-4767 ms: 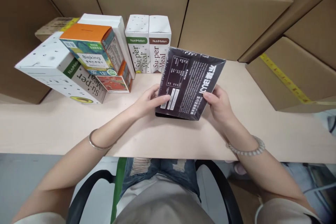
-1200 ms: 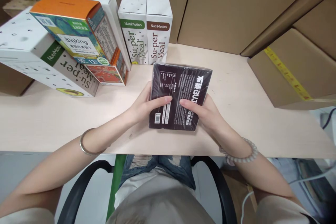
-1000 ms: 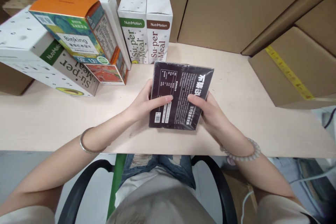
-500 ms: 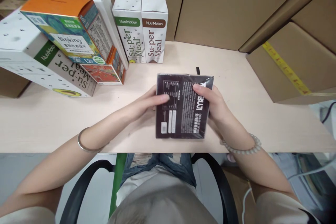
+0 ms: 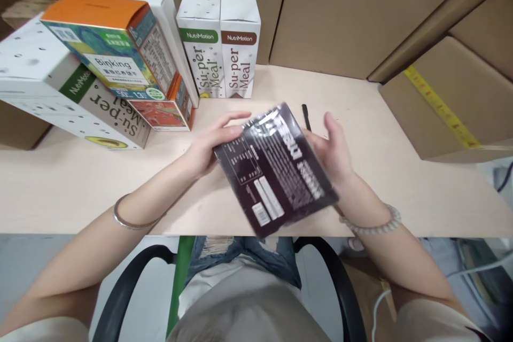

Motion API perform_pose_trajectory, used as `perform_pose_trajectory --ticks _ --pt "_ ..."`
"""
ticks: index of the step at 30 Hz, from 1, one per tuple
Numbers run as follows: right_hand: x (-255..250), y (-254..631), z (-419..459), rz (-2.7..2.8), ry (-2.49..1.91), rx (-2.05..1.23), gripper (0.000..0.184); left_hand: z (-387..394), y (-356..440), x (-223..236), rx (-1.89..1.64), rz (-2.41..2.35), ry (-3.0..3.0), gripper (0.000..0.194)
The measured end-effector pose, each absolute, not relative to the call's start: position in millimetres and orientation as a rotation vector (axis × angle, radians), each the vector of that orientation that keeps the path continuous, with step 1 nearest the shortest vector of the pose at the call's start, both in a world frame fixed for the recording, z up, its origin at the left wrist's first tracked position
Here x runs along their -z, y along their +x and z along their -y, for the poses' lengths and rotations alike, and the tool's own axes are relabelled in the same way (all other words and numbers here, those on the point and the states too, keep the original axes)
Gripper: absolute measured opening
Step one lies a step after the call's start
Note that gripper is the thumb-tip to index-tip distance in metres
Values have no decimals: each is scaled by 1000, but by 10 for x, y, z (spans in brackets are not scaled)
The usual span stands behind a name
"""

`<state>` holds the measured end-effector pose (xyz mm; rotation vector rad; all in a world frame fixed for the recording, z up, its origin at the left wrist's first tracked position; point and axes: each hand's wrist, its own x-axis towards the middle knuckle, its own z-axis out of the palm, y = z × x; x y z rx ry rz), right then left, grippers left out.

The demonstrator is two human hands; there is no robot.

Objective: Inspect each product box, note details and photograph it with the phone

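Dark box (image 5: 276, 171) tilted between gripping left hand (image 5: 206, 147) and open right hand (image 5: 334, 152).

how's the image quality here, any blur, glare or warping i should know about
Head view: print on the dark box is smeared, with pale glare along its upper edge; the right hand looks soft; the white Su-per Meal cartons read clearly; soft shading lies on the table; the big carton at far left looks stretched.

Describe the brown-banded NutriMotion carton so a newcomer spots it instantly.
At the back of the pale table, before the big cardboard boxes, the right-hand carton stands upright beside the left-hand carton, both slim and white. Its NutriMotion band is brown; the other's is green.
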<state>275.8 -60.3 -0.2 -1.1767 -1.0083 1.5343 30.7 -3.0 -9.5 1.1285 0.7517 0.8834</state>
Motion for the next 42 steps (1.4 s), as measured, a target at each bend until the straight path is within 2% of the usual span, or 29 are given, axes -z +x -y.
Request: perform_pose_trajectory --ticks 4,7,11,15,19,22,26,29,36,40,42 --pt "30 2849 512 1070 -1175 -1323 76 12 342 94 -1164 -755 1110 51" --pt "104 2830 498 1104 -1180 -1183 66 12 336 114 -1134 -756 1088 55" --pt "254 2872 516 1096 -1202 -1128 52 25 322 154 -1021 -724 1100 71" --pt "303 2909 574 1156 -1234 -1201 53 35 320 178 -1001 -806 1099 79" --pt "224 2856 635 1132 -1265 -1094 60 47 329 199 -970 -805 1159 65" --pt "175 2830 656 1196 -1268 -1012 56 53 338 218 -980 -773 1190 55" --pt "171 2838 674 1205 -1213 -1039 51 45 312 227 -978 -712 1195 58" --pt "192 2862 689 1218 -1220 -1106 53 45 270 200 -890 -699 1250 64" --pt "287 2958 584 1274 -1174 -1186 59 62 284 153 -909 -764 1228 56" --pt "257 2992 530 1249 -1167 -1340 78 70 329 168 -940 -842 1143 65" --pt "199 2978 545 1260 -1180 -1295 87 70 336 180 -974 -856 1111 75"
